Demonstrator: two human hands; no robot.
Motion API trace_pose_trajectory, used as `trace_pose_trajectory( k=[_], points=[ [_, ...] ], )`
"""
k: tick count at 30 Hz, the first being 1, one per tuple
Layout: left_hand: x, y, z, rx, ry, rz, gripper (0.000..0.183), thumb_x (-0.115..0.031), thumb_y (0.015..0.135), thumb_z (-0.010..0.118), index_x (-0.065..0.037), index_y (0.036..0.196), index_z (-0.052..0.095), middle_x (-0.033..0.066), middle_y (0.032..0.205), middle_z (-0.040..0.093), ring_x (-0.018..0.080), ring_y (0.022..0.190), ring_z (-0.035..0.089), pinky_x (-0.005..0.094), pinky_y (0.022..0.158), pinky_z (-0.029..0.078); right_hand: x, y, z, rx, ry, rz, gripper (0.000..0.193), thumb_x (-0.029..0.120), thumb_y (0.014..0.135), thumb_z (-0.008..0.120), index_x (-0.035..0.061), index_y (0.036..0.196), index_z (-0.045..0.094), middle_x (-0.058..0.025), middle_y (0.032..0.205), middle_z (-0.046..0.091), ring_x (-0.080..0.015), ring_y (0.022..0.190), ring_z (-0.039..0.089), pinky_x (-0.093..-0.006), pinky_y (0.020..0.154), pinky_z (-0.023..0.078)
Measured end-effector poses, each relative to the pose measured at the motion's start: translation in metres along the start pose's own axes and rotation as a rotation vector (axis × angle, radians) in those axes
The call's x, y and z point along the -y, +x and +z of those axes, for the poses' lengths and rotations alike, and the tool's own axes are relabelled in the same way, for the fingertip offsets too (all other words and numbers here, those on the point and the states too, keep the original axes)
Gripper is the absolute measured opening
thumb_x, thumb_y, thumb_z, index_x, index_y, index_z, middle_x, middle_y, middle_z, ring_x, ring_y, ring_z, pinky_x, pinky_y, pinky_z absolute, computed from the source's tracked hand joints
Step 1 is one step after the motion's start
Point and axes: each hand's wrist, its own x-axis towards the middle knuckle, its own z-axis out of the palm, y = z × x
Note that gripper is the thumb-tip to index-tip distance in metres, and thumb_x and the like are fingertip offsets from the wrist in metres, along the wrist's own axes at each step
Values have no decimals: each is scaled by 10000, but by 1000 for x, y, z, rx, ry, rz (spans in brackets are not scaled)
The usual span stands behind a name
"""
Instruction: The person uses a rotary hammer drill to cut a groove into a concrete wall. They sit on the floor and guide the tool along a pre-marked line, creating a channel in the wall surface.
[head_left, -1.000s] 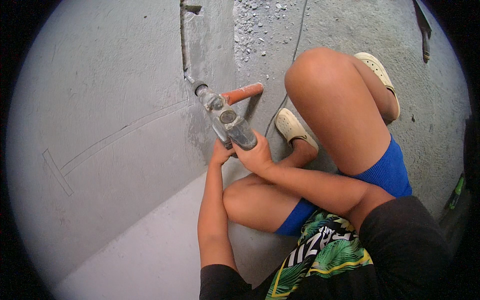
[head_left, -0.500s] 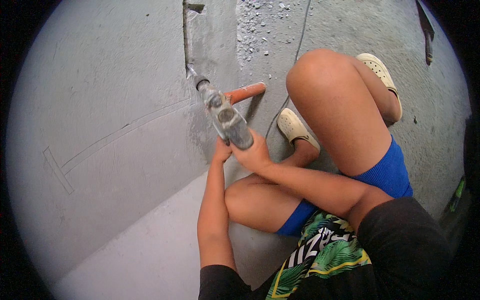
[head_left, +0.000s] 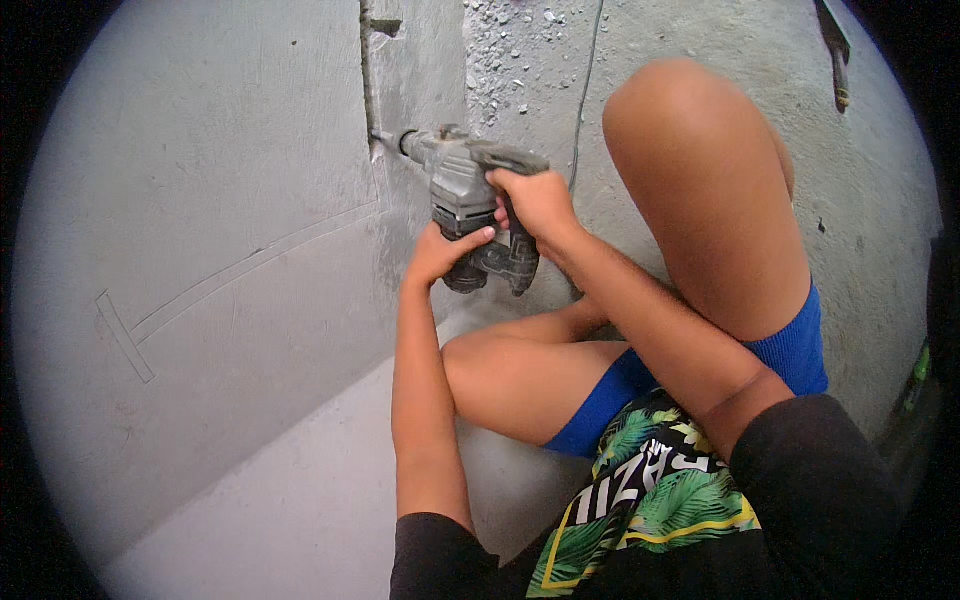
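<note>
A grey and black rotary hammer (head_left: 462, 180) lies on its side across the picture, its bit (head_left: 386, 138) reaching left to the narrow groove (head_left: 367, 80) cut in the grey wall. My right hand (head_left: 540, 208) is closed round the rear handle, thumb along its upper side. Lower down, my left hand (head_left: 437, 252) grips the dark motor housing, the thumb stretched across it. The bit's very tip is at the groove's edge; how deep it sits I cannot tell.
Chipped rubble (head_left: 510, 55) lies on the concrete floor beside the wall. A grey cable (head_left: 585, 100) runs past it. A trowel (head_left: 838, 65) rests at the far right. Pencilled lines (head_left: 250, 262) mark the wall. My bent knee (head_left: 690, 120) rises right of the tool.
The rotary hammer has turned so its side now shows, its handle end swinging away and to the right. My right hand moved up with it. An orange tube beside the tool no longer shows.
</note>
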Motion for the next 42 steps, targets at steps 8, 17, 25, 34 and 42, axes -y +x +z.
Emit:
trace_pose_trajectory(
  k=[8, 17, 25, 34, 42],
  points=[
    [5, -114, -95, -158, -177, -54, 490, -360, 778, 833, 16, 1073, 725, 89, 989, 728, 175, 880, 667, 327, 816, 530, 32, -88, 140, 98, -155, -35, 266, 214, 832, 658, -36, 745, 636, -119, 639, 620, -206, 501, 587, -362, 471, 473],
    [23, -163, -75, -190, -309, 75, 497, -407, 781, 806, 5, 1051, 740, 82, 920, 737, 166, 793, 684, 311, 732, 540, 18, -119, 148, 239, -246, -158, 204, 165, 837, 664, -29, 782, 633, -130, 656, 621, -229, 518, 587, -381, 494, 490],
    [94, -155, -105, -197, -111, 25, 637, -624, 718, 770, -47, 988, 775, 113, 917, 749, 229, 834, 710, 341, 787, 536, -23, -108, 176, 193, -322, -144, 170, 195, 838, 685, 55, 812, 592, -66, 661, 595, -172, 527, 575, -323, 511, 503],
    [103, -104, -97, -261, -66, 0, 580, -511, 785, 799, -1, 1053, 737, 79, 927, 733, 162, 787, 676, 307, 734, 534, -9, -78, 171, 111, -348, -122, 164, 169, 826, 694, 39, 769, 611, -76, 651, 602, -180, 516, 579, -331, 475, 475],
    [83, -120, -95, -233, -56, 38, 590, -448, 779, 830, -34, 1178, 697, 83, 1103, 718, 189, 973, 670, 343, 860, 526, -21, -94, 163, 45, -404, -178, 270, 209, 796, 706, -31, 680, 664, -129, 598, 631, -234, 481, 598, -384, 468, 467]
  ],
)
